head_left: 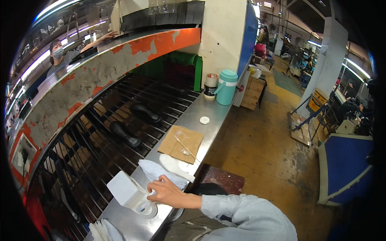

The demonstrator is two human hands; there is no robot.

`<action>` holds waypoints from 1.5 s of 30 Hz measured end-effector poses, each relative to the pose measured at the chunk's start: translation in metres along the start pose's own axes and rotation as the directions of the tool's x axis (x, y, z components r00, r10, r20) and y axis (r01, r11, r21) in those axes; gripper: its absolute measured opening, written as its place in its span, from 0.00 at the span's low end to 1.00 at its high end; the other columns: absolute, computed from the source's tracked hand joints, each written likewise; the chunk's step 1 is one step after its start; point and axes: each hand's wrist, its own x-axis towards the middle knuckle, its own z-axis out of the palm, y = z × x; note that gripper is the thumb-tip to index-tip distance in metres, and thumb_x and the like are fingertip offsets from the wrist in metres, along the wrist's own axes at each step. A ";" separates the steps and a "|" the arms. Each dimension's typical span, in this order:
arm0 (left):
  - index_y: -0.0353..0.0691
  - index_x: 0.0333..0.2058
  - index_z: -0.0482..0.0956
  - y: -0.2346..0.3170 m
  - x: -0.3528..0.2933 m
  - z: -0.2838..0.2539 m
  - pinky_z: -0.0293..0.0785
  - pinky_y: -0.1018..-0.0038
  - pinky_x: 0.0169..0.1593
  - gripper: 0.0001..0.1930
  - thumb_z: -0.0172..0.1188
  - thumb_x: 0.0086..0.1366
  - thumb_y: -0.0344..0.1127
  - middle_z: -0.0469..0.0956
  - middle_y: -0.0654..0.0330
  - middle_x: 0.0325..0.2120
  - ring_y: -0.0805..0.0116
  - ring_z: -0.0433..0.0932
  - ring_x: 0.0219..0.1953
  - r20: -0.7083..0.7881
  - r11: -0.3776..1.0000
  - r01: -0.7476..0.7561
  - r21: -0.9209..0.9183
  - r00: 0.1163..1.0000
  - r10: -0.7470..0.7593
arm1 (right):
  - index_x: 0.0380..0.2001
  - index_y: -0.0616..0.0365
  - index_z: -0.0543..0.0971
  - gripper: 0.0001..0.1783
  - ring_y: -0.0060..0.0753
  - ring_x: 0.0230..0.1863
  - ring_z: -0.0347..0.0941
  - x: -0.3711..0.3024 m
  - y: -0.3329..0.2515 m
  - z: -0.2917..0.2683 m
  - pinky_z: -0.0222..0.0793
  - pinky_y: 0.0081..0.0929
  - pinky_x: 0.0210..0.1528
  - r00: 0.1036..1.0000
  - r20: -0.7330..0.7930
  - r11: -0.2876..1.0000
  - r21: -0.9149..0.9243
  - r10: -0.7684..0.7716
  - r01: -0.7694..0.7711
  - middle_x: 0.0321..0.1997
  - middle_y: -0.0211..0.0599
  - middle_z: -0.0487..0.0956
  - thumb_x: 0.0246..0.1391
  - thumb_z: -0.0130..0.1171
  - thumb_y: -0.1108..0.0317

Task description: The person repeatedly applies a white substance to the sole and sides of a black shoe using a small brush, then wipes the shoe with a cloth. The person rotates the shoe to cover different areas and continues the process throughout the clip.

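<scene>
White box (124,188), plain and square-sided, sits toward the near end of the steel bench (189,114), at the edge along the rack (100,146); one corner shows over the bars. A round white pot (147,210), with something dark blue inside, is just beside it, toward the outer edge. The right hand (161,192) is at the two, fingers curled and thumb close to them; I cannot tell whether they grip anything. It hides part of the box's side and the pot's rim. The left hand is out of view.

Just beyond the hand lie a pale cloth (155,169) and a white pad (171,164), then a brown card (177,141) with a thin stick (185,147) across it. Farther along lies a white disc (204,120); a teal jug (227,90) and a tin (210,89) stand at the far end. Pale strips (101,230) occupy the near corner by the rack.
</scene>
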 end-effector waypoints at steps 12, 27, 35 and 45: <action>0.45 0.74 0.44 0.030 -0.059 -0.040 0.73 0.61 0.32 0.53 0.65 0.60 0.58 0.45 0.64 0.74 0.48 0.78 0.37 0.052 0.989 -0.146 0.025 0.988 0.144 | 0.26 0.51 0.83 0.11 0.31 0.44 0.72 -0.002 -0.001 -0.001 0.60 0.44 0.52 1.000 0.007 0.996 -0.090 -0.006 0.006 0.40 0.32 0.73 0.42 0.73 0.59; 0.46 0.72 0.49 0.099 -0.148 -0.033 0.78 0.64 0.22 0.51 0.61 0.61 0.68 0.71 0.47 0.54 0.52 0.81 0.24 0.445 0.998 -0.043 -0.051 0.894 0.061 | 0.33 0.46 0.87 0.12 0.28 0.39 0.72 0.014 -0.011 -0.004 0.52 0.41 0.50 0.984 0.145 0.976 -0.208 0.103 -0.071 0.43 0.27 0.77 0.42 0.76 0.61; 0.44 0.73 0.49 0.104 -0.155 -0.027 0.79 0.57 0.33 0.53 0.53 0.62 0.75 0.75 0.32 0.45 0.44 0.80 0.31 0.267 0.985 -0.159 -0.064 0.948 0.170 | 0.32 0.48 0.87 0.11 0.31 0.32 0.70 -0.001 -0.013 -0.011 0.58 0.36 0.44 0.975 0.103 0.965 -0.195 0.197 -0.174 0.40 0.30 0.75 0.42 0.76 0.64; 0.35 0.67 0.60 0.005 -0.151 0.039 0.78 0.61 0.58 0.44 0.52 0.68 0.68 0.70 0.49 0.59 0.59 0.76 0.56 -0.684 0.959 -0.272 -0.080 0.715 0.146 | 0.37 0.60 0.89 0.09 0.19 0.26 0.62 0.056 -0.052 -0.045 0.53 0.22 0.26 0.922 -0.019 0.821 0.463 0.387 -0.335 0.31 0.25 0.71 0.53 0.69 0.69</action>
